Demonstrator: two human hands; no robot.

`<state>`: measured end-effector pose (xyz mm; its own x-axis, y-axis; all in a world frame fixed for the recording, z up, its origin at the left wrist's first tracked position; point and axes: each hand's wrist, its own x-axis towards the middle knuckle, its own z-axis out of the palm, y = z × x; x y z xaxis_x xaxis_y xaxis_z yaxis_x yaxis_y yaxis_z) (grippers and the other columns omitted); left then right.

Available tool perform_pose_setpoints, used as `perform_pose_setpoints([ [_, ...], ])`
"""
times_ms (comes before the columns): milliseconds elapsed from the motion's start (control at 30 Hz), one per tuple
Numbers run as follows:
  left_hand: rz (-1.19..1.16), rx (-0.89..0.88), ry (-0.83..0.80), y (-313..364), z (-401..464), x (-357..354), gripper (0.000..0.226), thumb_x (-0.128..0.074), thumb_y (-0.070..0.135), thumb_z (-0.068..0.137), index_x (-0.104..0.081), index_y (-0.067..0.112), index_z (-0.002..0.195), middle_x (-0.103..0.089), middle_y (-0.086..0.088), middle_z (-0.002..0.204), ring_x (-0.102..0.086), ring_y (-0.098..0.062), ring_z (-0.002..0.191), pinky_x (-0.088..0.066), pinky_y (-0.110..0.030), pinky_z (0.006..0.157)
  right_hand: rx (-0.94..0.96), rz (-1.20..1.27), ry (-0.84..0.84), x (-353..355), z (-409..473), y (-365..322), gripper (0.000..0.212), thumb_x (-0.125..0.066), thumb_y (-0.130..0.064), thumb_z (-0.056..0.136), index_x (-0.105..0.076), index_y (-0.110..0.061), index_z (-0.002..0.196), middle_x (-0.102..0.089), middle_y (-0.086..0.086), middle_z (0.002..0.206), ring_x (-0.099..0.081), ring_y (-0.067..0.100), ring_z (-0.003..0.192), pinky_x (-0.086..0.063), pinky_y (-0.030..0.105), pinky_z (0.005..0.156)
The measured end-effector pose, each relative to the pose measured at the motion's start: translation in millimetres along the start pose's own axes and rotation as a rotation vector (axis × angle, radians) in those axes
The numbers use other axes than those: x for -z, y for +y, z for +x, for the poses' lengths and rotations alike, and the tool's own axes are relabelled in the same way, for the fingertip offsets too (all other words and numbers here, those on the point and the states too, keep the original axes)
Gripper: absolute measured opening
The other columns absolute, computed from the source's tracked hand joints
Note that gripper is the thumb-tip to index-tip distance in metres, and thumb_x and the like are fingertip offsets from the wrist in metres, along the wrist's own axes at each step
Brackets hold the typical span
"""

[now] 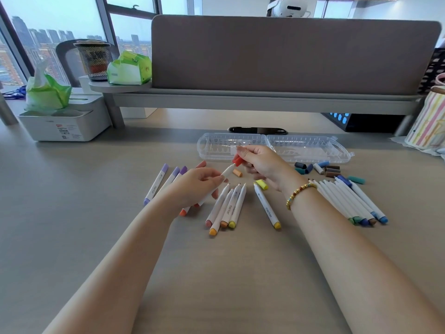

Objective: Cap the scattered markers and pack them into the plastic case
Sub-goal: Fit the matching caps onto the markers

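Capping is the step in hand: the left hand [199,182] grips an uncapped marker [224,175], tip toward the red cap [238,161] pinched by the right hand [258,162]. Cap and tip sit just apart; next they need lining up and pressing together. More markers lie around; the open plastic case [301,147] waits behind.

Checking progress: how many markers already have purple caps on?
3: purple-capped markers lie side by side beside the left hand, which may hide more.
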<state>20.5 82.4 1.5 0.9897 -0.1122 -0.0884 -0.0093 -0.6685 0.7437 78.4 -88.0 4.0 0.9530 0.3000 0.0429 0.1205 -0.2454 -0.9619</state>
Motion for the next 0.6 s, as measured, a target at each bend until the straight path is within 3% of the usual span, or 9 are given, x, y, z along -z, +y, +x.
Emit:
perform_pose_setpoints([
  [133, 0.014, 0.023, 0.012, 1, -1, -1, 0.03, -0.043, 0.041, 0.096, -0.069, 0.026, 0.099, -0.054, 0.011, 0.066, -0.041, -0.002, 0.057, -0.04, -0.016, 0.05, 0.028, -0.072, -0.049, -8, -2, -3, 0.036, -0.038, -0.025, 0.101, -0.063, 0.0, 0.108, -0.041, 0.0, 0.061, -0.034, 0.007, 0.048, -0.028, 0.013, 0.039],
  [200, 0.03, 0.015, 0.032, 3, -3, -1, 0.033, -0.041, 0.04, 0.097, -0.069, 0.022, 0.102, -0.053, 0.01, 0.064, -0.049, -0.008, 0.06, -0.036, -0.016, 0.049, 0.042, -0.105, -0.031, -13, -2, -4, 0.033, -0.037, -0.021, 0.102, -0.062, -0.001, 0.111, -0.043, 0.002, 0.064, -0.037, 0.009, 0.052, -0.03, 0.011, 0.039],
  [267, 0.022, 0.0, 0.073, 4, -2, -3, 0.035, -0.04, 0.036, 0.098, -0.068, 0.016, 0.099, -0.052, 0.01, 0.062, -0.06, -0.019, 0.1, -0.033, -0.015, 0.049, 0.059, -0.115, -0.013, -15, -2, -6, 0.031, -0.037, -0.02, 0.102, -0.062, -0.003, 0.111, -0.043, 0.002, 0.065, -0.037, 0.009, 0.054, -0.031, 0.011, 0.04],
  [300, 0.013, -0.01, 0.089, 5, -2, -5, 0.033, -0.039, 0.034, 0.099, -0.067, 0.015, 0.095, -0.052, 0.01, 0.062, -0.051, -0.023, 0.12, -0.033, -0.015, 0.051, 0.067, -0.112, -0.009, -16, -3, -6, 0.031, -0.037, -0.019, 0.102, -0.062, -0.003, 0.111, -0.043, 0.002, 0.064, -0.037, 0.009, 0.054, -0.032, 0.011, 0.041],
  [400, 0.002, -0.027, 0.114, 8, -1, -7, 0.031, -0.04, 0.031, 0.099, -0.065, 0.016, 0.092, -0.052, 0.008, 0.062, -0.041, -0.025, 0.13, -0.034, -0.017, 0.057, 0.08, -0.1, -0.001, -16, -3, -7, 0.031, -0.037, -0.019, 0.102, -0.062, -0.004, 0.112, -0.042, 0.002, 0.065, -0.037, 0.009, 0.054, -0.033, 0.012, 0.043],
  [467, 0.015, -0.016, 0.133, 5, 2, -7, 0.034, -0.042, 0.033, 0.098, -0.068, 0.013, 0.094, -0.053, 0.009, 0.061, -0.054, -0.022, 0.117, -0.033, -0.017, 0.052, 0.075, -0.1, -0.008, -16, -3, -7, 0.031, -0.037, -0.018, 0.102, -0.061, -0.006, 0.117, -0.044, 0.002, 0.067, -0.039, 0.009, 0.057, -0.034, 0.013, 0.046],
  [500, 0.023, -0.003, 0.151, 2, 4, -6, 0.034, -0.043, 0.035, 0.098, -0.07, 0.013, 0.094, -0.055, 0.008, 0.062, -0.062, -0.018, 0.096, -0.033, -0.017, 0.049, 0.07, -0.111, -0.016, -16, -3, -7, 0.031, -0.037, -0.018, 0.102, -0.058, -0.008, 0.122, -0.045, 0.002, 0.069, -0.04, 0.009, 0.059, -0.035, 0.014, 0.048],
  [533, 0.033, 0.013, 0.174, -1, 6, -5, 0.034, -0.045, 0.036, 0.096, -0.071, 0.014, 0.093, -0.056, 0.007, 0.063, -0.06, -0.015, 0.071, -0.035, -0.019, 0.048, 0.063, -0.129, -0.025, -17, -3, -6, 0.032, -0.036, -0.017, 0.102, -0.055, -0.01, 0.127, -0.047, 0.001, 0.072, -0.041, 0.009, 0.062, -0.036, 0.015, 0.051],
  [600, 0.091, 0.049, 0.235, -6, 8, -3, 0.037, -0.047, 0.038, 0.095, -0.071, 0.012, 0.086, -0.053, 0.008, 0.061, -0.047, -0.015, 0.05, -0.043, -0.023, 0.05, 0.041, -0.157, -0.008, -17, -2, -4, 0.035, -0.036, -0.016, 0.102, -0.048, -0.012, 0.134, -0.051, 0.0, 0.078, -0.043, 0.009, 0.066, -0.036, 0.016, 0.053],
])
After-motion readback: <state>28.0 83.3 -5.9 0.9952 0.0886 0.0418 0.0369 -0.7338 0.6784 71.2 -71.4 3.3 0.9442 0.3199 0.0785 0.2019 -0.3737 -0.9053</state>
